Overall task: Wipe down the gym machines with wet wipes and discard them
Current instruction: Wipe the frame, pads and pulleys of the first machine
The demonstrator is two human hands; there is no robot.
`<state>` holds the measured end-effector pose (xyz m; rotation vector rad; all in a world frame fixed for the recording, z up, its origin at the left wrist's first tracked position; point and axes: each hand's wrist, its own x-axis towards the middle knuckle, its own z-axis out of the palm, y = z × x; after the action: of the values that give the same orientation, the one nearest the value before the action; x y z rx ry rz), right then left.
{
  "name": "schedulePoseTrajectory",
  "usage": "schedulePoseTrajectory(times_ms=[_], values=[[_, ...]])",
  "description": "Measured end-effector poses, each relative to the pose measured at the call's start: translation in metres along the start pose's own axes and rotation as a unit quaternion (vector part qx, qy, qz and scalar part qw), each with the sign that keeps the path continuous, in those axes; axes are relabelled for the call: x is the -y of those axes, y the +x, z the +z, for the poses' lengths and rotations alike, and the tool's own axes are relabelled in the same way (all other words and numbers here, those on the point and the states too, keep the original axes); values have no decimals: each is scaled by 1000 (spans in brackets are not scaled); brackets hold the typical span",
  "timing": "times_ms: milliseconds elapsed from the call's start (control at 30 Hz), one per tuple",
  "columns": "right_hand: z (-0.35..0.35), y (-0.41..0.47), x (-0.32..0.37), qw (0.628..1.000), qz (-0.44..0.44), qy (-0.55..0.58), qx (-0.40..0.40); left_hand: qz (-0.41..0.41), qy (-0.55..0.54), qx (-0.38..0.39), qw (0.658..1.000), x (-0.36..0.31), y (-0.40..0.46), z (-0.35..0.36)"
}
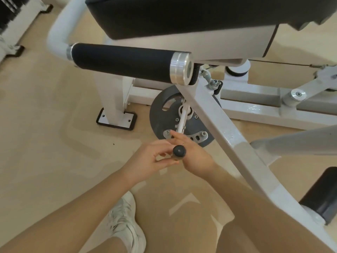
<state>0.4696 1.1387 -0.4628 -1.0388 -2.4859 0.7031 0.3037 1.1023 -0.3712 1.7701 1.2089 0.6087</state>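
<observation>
Gym machine [215, 114], white-painted steel, filling the upper and right parts of the view on a pale beige floor [45, 125]. One black padded seat [164, 15] at the top. One long black foam roller [120, 61] with a silver end cap below it, lying almost level. A second black pad [321, 196] at the right edge, low down. One grey round disc [169, 115] near the floor, with bolts and a curved slotted plate. One thin white lever [183, 119] rising from the disc's hub, ending in one black knob [179, 151]. One bolted foot plate [116, 118] under the left post. One more white frame on black feet [20, 50] in the far left corner.

Two bare hands meeting at the knob. Left hand [147, 159]: fingers curled round the lever stem just under the knob, perhaps with something pale between them, too blurred to tell. Right hand [195, 156]: just beside the knob on its far side, touching the stem, fingers [175, 136] stretched forward toward the disc. No wet wipe plainly visible.

One white sneaker [125, 227] on the floor below, between the forearms.
</observation>
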Motion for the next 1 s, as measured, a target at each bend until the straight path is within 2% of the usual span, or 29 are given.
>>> schedulePoseTrajectory(times_ms=[67,167,267,367,467,533,600,633,667,767,867,900,933,1000], values=[[-14,14,-9,997,-33,-71,19,-9,-12,8,1000,2,1,-4],[-28,37,-23,988,18,-152,26,-25,-27,21,999,4,1,-11],[-25,37,-15,986,61,-153,19,-31,-58,25,998,9,2,-15],[-7,9,3,988,-2,-154,-17,3,-52,50,997,16,5,-16],[-9,4,11,989,-15,-147,20,42,-20,81,996,18,14,-18],[-28,18,13,986,23,-156,55,55,2,115,992,16,20,-19],[-46,33,9,982,73,-168,49,41,26,166,985,13,23,-21],[-57,41,14,983,120,-140,17,32,44,189,980,13,23,-25],[-67,44,17,979,146,-130,-58,18,66,209,976,14,24,-29],[-89,42,18,926,180,-140,-300,-6,143,236,961,18,36,-41],[-98,36,8,892,236,-127,-364,25,204,154,966,13,64,-43],[-96,33,4,890,254,-132,-355,34,217,112,969,10,75,-42],[-93,31,0,901,268,-150,-306,35,226,83,970,10,84,-41],[-84,22,-6,932,294,-167,-130,32,245,67,967,13,100,-38]])
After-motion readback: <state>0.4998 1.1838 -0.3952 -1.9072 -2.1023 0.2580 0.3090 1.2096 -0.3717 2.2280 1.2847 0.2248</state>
